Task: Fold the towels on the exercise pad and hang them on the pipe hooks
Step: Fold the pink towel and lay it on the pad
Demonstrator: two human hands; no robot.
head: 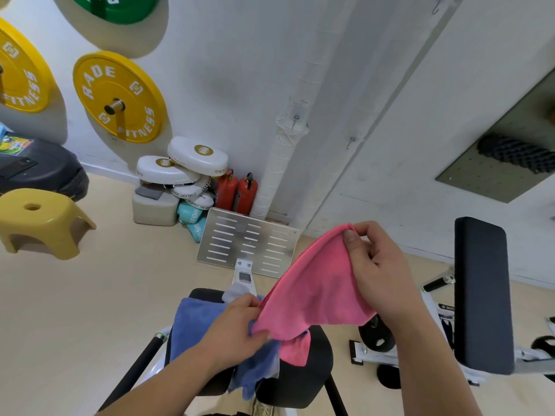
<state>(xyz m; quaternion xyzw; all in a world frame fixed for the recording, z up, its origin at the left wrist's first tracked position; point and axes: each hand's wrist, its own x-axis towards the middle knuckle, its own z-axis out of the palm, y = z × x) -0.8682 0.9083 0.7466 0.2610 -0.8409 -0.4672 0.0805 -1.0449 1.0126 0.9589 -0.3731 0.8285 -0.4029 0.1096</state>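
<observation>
Your R hand [381,274] pinches pink towel [315,283] at top corner, L hand [237,322] at low one; long axis runs up-right twd pipe hook [350,143], R nearer.

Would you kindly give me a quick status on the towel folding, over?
Left hand pinches pink towel low corner, right hand pinches top. Blue towel unfolded on pad. Pipe hook bare, nothing blocking.

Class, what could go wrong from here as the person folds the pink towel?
1. The right hand pinches only the top corner of the pink towel; the layers may slip apart.
2. The blue towel hangs over the edge of the pad by the left hand and may get dragged off.
</observation>
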